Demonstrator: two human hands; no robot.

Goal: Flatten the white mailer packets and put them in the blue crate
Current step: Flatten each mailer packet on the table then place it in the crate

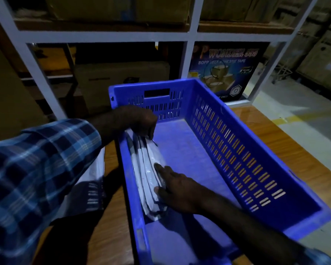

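White mailer packets point(148, 169) on edge against blue crate point(256, 150) left wall; left hand point(137, 119) pinching their far end, right hand point(177, 185) fingers flat, pressing their side

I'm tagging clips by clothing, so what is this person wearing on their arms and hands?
The left arm wears a long plaid sleeve in dark navy, blue and white checks, ending short of the wrist. The left hand and right hand are bare: no gloves, rings or watch visible. A scrap of similar plaid shows at the right arm's lower edge.
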